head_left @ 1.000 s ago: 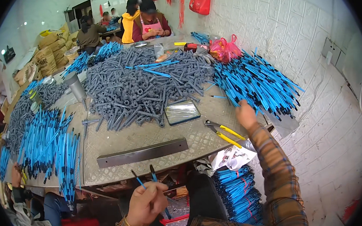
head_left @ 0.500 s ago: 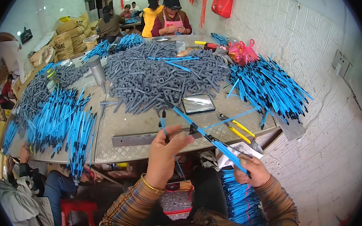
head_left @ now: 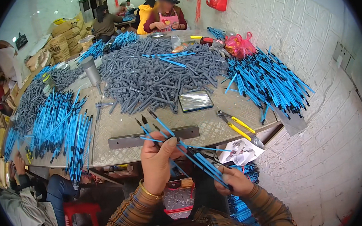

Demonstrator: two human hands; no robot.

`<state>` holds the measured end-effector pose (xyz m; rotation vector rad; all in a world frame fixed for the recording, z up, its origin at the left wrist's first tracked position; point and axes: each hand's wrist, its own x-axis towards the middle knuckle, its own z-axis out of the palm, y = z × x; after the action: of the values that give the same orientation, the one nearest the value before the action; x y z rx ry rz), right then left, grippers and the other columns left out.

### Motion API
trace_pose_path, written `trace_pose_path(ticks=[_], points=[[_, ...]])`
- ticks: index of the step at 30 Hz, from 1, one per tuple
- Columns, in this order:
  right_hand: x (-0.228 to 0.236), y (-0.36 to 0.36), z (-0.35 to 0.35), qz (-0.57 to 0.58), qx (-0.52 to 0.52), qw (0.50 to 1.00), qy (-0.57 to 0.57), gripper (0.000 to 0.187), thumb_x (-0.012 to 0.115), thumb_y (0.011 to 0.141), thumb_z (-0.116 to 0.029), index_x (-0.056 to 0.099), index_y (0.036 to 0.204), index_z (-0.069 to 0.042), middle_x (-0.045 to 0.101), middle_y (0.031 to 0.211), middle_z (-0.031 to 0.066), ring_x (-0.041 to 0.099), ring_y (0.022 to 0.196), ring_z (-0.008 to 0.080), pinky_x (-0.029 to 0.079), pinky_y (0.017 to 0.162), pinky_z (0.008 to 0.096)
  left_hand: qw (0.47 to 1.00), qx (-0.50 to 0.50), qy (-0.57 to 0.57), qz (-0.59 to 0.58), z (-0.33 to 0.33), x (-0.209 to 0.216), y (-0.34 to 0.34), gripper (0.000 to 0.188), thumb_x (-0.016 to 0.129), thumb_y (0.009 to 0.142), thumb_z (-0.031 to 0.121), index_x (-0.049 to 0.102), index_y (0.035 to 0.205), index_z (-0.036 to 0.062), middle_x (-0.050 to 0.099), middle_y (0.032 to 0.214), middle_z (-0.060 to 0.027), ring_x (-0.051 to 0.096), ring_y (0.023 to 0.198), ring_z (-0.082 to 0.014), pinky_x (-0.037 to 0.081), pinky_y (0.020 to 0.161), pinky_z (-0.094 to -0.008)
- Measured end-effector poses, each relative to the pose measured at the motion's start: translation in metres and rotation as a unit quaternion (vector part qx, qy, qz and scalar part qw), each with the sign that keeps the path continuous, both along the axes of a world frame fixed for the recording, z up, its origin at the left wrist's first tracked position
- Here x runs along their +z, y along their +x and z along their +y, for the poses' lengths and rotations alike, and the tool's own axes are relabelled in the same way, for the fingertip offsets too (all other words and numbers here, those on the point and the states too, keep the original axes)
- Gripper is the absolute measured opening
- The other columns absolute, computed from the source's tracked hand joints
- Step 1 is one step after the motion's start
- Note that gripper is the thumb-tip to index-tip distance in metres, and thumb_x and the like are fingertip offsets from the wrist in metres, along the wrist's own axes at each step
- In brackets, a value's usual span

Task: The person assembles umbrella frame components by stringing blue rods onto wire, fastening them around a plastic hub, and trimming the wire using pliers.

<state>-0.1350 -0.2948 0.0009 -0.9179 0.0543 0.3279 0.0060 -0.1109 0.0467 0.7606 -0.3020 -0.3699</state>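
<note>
A small bundle of thin blue rods with black fittings (head_left: 203, 164) slants over the near edge of the table in front of me. My left hand (head_left: 156, 162) is closed round its upper part, thumb pressed on top, and several black tips stick out beyond the fingers. My right hand (head_left: 236, 181) grips the lower black ends between thumb and fingers. One thin blue rod crosses the bundle and points off to the right. Just beyond my left hand lies a flat metal bar (head_left: 182, 133). How many rods each hand holds is hidden by my fingers.
A big heap of grey plastic plugs (head_left: 152, 75) covers the table's middle. Blue rod piles lie left (head_left: 56, 120) and right (head_left: 268, 82). Yellow-handled pliers (head_left: 236, 123) rest at the right edge near a shiny flat box (head_left: 195, 100). Other people sit at the far side.
The bundle and my right hand have come down and left. My left hand, loosely spread beside the bundle before, is now closed on its upper part. The view has shifted slightly.
</note>
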Motion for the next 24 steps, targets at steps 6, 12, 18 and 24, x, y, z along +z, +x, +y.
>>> trace_pose_path(ticks=[6,12,18,24], points=[[-0.008,0.005,0.014,-0.186,-0.16,0.907,-0.342,0.032,0.053,0.086,-0.005,0.042,0.116,-0.007,0.044,0.072,-0.0009,0.041,0.058,0.0057,0.034,0.048,0.0213,0.991,0.109,0.06,-0.055,0.01,-0.004,-0.003,0.021,0.055,0.084,0.001,0.05,0.104,0.0061,0.061,0.095,-0.0126,0.062,0.081,-0.0182,0.053,0.069,-0.0313],[0.004,-0.001,0.007,-0.126,-0.116,0.944,-0.283,0.051,0.052,0.088,-0.011,0.029,0.133,-0.009,0.042,0.068,-0.0017,0.038,0.054,0.0057,0.031,0.046,0.0202,0.999,0.015,-0.039,-0.034,0.007,0.016,-0.018,0.012,0.052,0.087,0.011,0.05,0.098,0.0065,0.058,0.088,-0.009,0.059,0.083,-0.0203,0.046,0.075,-0.0349],[0.013,0.0,-0.012,0.001,0.017,0.993,0.117,0.058,0.052,0.088,-0.016,0.022,0.137,-0.011,0.035,0.056,-0.0029,0.031,0.044,0.0067,0.027,0.04,0.0205,0.996,-0.03,-0.085,0.004,0.001,-0.005,-0.001,0.011,0.046,0.089,0.013,0.05,0.094,0.0032,0.059,0.083,-0.0113,0.057,0.074,-0.0215,0.048,0.066,-0.0332],[0.024,0.037,-0.047,-0.146,-0.05,0.904,-0.398,0.053,0.053,0.087,-0.018,0.029,0.133,-0.008,0.052,0.067,0.0064,0.05,0.055,0.018,0.041,0.052,0.0284,0.982,-0.087,-0.167,0.006,0.022,-0.022,0.0,0.014,0.048,0.088,0.015,0.051,0.088,0.0012,0.059,0.072,-0.0141,0.052,0.058,-0.0208,0.044,0.056,-0.0316]])
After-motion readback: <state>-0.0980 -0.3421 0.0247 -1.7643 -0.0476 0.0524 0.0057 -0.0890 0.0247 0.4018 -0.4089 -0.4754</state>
